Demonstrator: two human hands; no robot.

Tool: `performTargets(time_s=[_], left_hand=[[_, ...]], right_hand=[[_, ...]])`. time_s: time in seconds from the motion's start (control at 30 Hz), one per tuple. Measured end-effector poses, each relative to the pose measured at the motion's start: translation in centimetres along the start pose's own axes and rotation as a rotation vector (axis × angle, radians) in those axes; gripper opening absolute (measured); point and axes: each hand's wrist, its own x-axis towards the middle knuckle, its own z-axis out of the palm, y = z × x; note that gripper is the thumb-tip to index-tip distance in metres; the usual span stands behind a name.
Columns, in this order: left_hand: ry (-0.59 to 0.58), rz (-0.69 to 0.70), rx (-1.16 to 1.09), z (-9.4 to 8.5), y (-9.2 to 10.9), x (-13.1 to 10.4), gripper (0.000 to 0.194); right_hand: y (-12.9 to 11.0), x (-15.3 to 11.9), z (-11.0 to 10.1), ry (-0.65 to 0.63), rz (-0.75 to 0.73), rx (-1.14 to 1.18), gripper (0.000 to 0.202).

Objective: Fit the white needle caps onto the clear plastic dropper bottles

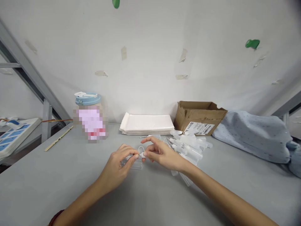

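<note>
While right hand [162, 153] clamps white cap [143, 155], left hand [117, 164] seemingly pinches cord [141, 147], well inside left edge of table [70, 172]; steady cap, light pinch likely best.

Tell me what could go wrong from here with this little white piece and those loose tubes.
The small white piece might slip, since the right hand holds it only by the fingertips. The thin cord looped beside it could kink. The right forearm reaches close past the jumbled clear tubes, so it might knock some about.
</note>
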Motion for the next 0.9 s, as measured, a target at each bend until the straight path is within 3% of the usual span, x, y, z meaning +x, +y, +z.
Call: performTargets(time_s=[0.17,0.37,0.6,0.9], left_hand=[[0.052,-0.026,0.046,-0.7,-0.1,0.1,0.018],[0.085,-0.112,0.066,-0.3,0.7,-0.2,0.019],[0.109,-0.059,0.069,0.5,1.0,-0.4,0.017],[0.182,-0.071,0.145,-0.9,0.2,0.3,0.011]], right_hand=[[0.2,-0.1,0.2,0.026,-0.037,-0.036,0.025],[0.2,0.2,0.1,0.035,-0.033,-0.020,0.026],[0.1,0.2,0.4,0.021,-0.024,0.018,0.022],[0.3,1.0,0.3,-0.003,-0.056,0.002,0.021]])
